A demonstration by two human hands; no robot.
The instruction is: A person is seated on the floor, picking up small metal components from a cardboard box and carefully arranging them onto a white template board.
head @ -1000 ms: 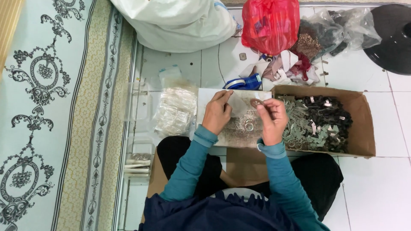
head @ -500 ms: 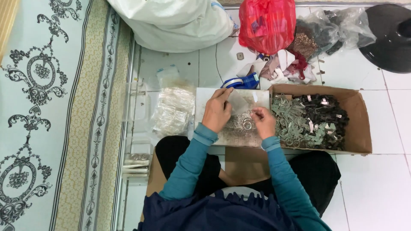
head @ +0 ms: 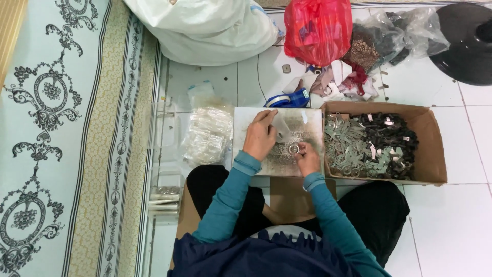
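pinching small metal ring [head: 293, 149] | right hand [head: 307, 159] closed | left hand [head: 260, 136] curled on tray [head: 246, 115]

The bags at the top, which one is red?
The red bag in the middle, between the big white sack and the clear bag of dark bits.

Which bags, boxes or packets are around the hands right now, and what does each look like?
Cardboard box: right of the hands, brown, open, holding metal pieces.
Red plastic bag: top centre, knotted, bulging.
White sack: top left, large, slumped.
Clear packets: left of the tray, transparent, stacked.
Clear bags: top right, crumpled, dark contents.
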